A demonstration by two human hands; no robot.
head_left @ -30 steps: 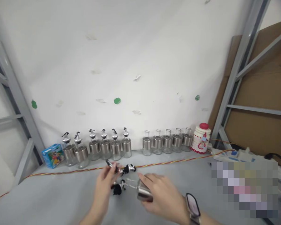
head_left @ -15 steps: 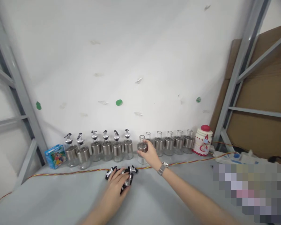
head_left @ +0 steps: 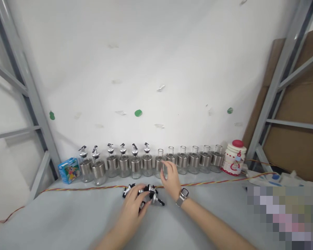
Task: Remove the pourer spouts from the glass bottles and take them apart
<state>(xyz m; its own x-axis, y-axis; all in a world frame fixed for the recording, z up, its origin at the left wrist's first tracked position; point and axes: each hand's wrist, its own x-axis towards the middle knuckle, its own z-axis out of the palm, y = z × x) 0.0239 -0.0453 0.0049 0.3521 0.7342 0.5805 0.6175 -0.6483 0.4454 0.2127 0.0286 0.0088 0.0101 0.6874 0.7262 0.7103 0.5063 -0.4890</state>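
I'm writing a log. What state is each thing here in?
Spouted bottles: six, upright, spouts fitted.
Spoutless bottles: six, upright, uncapped.
Loose spouts: off bottles, partly hidden.
Jar: upright, red lid on.
Blue box: upright.
Twisted cord: uncoiled.
Left hand: over loose spouts, grip unclear.
Right hand: open, near bottles.

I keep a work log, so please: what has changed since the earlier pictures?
One bottle went from tilted in the right hand at the front to upright in the back row, left of five open bottles; that hand has opened, apparently letting go. The left hand, earlier gripping one of the pour spouts, now lies over them. Capped bottles, jar and box stayed put.
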